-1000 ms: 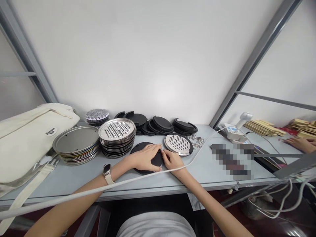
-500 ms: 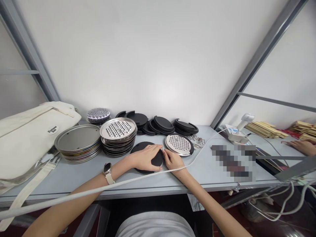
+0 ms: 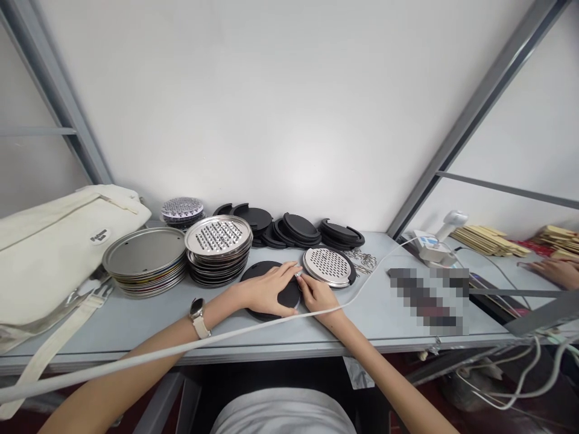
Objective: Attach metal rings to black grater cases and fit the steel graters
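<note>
A black round disc (image 3: pixel 261 270) lies on the table in front of me. My left hand (image 3: pixel 271 291) rests across it, thumb at the near side and fingertips at its right edge, holding it. At that same edge my right hand (image 3: pixel 317 294) is closed in a pinch on a small shiny metal piece (image 3: pixel 297 274), mostly covered by the fingers. The fingertips of both hands meet there. Just right of them is a round metal grater plate (image 3: pixel 328 265) in a black holder. Small metal hooks or clips (image 3: pixel 365 260) lie in a loose pile beside it.
Left stand a stack of grater plates (image 3: pixel 219 238), a stack of plain round plates (image 3: pixel 145 250) and a cream bag (image 3: pixel 67 235). Black round holders (image 3: pixel 301 228) line the wall. A white cable (image 3: pixel 190 345) crosses before my arms. Far right, another person's hand (image 3: pixel 558 271) is near wooden strips (image 3: pixel 491 241).
My hands stay at the disc's right edge with almost the same grip; the left fingertips shift slightly. The view has tilted a little.
</note>
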`<action>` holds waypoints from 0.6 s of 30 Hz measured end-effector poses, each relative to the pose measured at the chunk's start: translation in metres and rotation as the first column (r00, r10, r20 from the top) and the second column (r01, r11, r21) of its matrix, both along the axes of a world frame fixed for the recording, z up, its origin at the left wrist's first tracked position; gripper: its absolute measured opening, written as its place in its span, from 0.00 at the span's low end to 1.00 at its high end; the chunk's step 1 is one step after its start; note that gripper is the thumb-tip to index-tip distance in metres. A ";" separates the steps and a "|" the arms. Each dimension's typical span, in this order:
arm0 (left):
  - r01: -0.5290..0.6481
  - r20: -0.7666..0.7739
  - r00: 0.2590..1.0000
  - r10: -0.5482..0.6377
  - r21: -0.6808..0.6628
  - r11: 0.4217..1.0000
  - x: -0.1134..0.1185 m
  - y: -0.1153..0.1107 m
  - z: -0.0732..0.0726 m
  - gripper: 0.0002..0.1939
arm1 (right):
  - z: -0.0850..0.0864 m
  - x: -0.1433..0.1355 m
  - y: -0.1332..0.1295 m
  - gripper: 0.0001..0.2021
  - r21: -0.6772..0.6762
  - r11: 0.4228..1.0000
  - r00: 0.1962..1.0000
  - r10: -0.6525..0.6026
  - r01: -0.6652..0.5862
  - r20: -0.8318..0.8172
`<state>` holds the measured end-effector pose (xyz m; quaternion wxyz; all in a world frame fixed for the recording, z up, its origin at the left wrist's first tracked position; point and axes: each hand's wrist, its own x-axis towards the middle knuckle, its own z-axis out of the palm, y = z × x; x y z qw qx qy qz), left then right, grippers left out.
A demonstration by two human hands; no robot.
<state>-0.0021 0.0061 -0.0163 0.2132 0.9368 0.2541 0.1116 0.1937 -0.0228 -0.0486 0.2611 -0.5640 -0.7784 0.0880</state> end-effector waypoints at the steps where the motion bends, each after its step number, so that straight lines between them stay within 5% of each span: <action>1: 0.004 -0.001 1.000 -0.004 0.004 1.000 0.000 0.000 -0.001 0.52 | 0.000 0.000 0.000 0.19 -0.004 1.000 1.000 0.003 -0.003 -0.004; 18: 0.023 -0.017 1.000 -0.022 0.036 0.999 0.002 0.001 0.001 0.49 | -0.001 0.000 -0.001 0.19 0.005 1.000 0.998 0.019 -0.019 -0.066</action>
